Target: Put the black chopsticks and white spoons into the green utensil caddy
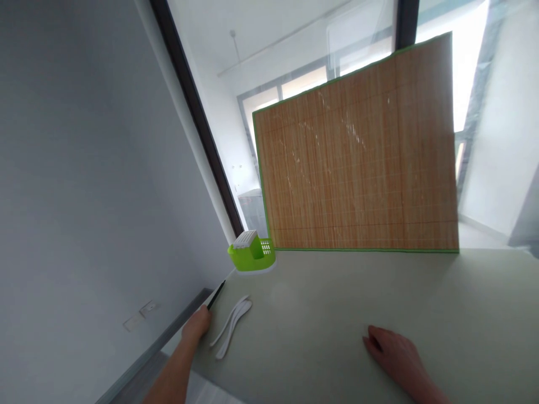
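Note:
At the table's left edge, my left hand (pixel 199 322) is closed around a thin black stick (pixel 216 295) shaped like a chopstick, whose far end points up and away. Just right of that hand lie white spoons (pixel 234 325), side by side with their bowls toward the back. My right hand (pixel 392 349) rests on the table at the right, its fingers curled loosely and nothing visible in them. Beyond the spoons stands a bright green holder (pixel 251 258) with a white slotted part and a white base.
A bamboo mat (pixel 357 163) with green edging stands upright along the back of the pale table (pixel 320 314), against a glass partition. A grey wall (pixel 105 168) with sockets runs close by on the left. The floor shows below the table's left front edge.

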Action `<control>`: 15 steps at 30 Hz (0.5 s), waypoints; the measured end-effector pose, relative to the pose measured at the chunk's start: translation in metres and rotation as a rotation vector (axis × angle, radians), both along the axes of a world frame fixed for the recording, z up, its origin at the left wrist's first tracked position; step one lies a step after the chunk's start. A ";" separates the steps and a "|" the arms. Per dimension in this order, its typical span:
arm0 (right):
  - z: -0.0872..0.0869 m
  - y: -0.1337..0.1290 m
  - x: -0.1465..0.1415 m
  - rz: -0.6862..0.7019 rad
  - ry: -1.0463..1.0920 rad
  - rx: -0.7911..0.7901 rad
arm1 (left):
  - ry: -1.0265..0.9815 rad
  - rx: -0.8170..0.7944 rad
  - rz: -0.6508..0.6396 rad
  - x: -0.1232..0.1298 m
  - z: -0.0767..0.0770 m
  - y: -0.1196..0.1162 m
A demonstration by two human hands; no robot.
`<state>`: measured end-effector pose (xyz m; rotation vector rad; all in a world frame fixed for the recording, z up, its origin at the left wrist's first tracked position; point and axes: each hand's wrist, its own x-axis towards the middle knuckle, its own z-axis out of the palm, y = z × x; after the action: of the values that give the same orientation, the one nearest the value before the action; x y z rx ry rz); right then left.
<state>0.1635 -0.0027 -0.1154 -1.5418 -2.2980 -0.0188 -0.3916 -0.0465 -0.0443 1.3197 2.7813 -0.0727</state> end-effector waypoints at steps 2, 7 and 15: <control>0.001 0.000 0.000 -0.003 -0.005 -0.009 | 0.004 0.027 0.000 0.000 0.007 0.001; 0.006 0.001 -0.001 -0.004 0.071 -0.051 | 0.062 0.154 -0.089 0.047 0.041 0.013; 0.028 -0.009 -0.020 0.078 0.615 -0.213 | -0.196 0.137 -0.500 0.296 0.028 0.014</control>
<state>0.1432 -0.0113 -0.0874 -1.3076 -1.8969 0.6472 -0.0952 -0.0327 -0.0159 1.9094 2.2736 0.2159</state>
